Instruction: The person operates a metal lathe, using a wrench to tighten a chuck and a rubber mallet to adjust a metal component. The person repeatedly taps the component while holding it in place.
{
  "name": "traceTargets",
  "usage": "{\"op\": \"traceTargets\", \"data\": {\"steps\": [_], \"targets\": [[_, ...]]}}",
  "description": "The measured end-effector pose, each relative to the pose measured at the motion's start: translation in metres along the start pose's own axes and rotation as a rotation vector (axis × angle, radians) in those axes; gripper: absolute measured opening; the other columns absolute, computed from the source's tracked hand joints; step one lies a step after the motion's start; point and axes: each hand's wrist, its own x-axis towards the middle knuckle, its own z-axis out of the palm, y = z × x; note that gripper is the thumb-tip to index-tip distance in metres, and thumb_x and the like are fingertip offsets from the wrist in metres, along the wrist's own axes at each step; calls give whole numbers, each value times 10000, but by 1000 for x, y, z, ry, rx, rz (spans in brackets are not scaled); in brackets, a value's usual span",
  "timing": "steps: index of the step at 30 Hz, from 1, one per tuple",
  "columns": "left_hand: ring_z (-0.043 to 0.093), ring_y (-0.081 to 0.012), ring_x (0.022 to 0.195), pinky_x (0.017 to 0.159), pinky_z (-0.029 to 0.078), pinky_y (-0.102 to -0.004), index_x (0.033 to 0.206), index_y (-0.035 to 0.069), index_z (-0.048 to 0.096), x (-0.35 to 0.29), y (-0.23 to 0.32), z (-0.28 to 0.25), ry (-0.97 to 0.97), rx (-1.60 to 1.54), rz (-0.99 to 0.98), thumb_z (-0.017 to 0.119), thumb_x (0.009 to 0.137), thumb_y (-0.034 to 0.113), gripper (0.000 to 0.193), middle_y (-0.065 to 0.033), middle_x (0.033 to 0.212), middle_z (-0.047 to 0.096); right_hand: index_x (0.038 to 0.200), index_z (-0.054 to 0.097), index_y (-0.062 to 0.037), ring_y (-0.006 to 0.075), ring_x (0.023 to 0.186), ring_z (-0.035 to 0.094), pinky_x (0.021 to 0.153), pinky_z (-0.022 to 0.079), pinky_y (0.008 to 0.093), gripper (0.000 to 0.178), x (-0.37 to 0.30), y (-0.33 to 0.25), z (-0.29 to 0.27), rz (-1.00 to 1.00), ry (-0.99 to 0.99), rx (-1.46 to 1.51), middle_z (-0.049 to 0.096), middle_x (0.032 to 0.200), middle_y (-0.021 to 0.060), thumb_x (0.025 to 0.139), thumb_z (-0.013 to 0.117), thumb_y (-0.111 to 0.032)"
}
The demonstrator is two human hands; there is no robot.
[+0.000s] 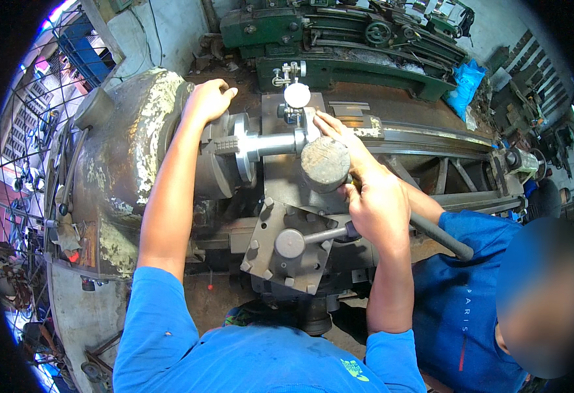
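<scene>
Flanged shaft (270, 145) sits in the lathe chuck (213, 178), pointing to my right, so I judge the mounting done. A dial indicator (297, 95) stands just beyond its free end; the reading is washed out, so how much adjusting is left I can't tell. My left hand (210, 101) curls over the far side of the chuck, gripping or merely resting, I can't say which. My right hand (382, 203) is closed round the handle of a round-headed mallet (326, 164), its head near the shaft's free end; contact isn't clear. A co-worker's hand (349, 139) reaches in beside the indicator. Nearer me sits a square tool post (266, 230) of bare, scuffed metal. Paint peels off the headstock (113, 144), and the bed (444, 141) runs right. Past the brown floor (359, 92) stand a green lathe (261, 27) and a blue bag (466, 92).
</scene>
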Motion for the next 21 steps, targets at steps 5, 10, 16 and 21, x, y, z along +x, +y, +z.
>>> {"op": "traceTargets", "data": {"steps": [5, 10, 16, 21], "targets": [[715, -368, 1139, 1029, 541, -458, 1184, 59, 771, 18, -6, 7, -44, 64, 27, 708, 951, 402, 419, -217, 1171, 756, 1070, 752, -65, 422, 827, 715, 758, 556, 498, 205, 1, -1, -1, 25, -15, -6, 737, 853, 210, 886, 728, -153], [723, -367, 1119, 998, 555, -461, 1165, 61, 773, 23, -5, 7, 37, -34, 48, 734, 939, 351, 370, -220, 1144, 758, 1042, 759, -76, 423, 803, 716, 734, 557, 498, 176, 2, -4, -4, 112, -85, -75, 732, 812, 201, 903, 722, -177], [737, -356, 1066, 953, 568, -435, 1157, 53, 767, -4, 7, -9, 86, -115, 116, 758, 919, 324, 361, -214, 1098, 766, 1013, 772, -82, 399, 775, 723, 714, 558, 485, 163, 2, -1, -1, 115, -75, -49, 735, 788, 178, 895, 734, -188], [736, -357, 1054, 948, 567, -426, 1193, 51, 751, -54, 9, -18, 214, -131, 157, 753, 920, 308, 375, -205, 1116, 765, 1029, 743, -73, 415, 763, 722, 720, 571, 509, 197, 2, -1, -1, 95, -88, -46, 726, 780, 198, 889, 742, -212]]}}
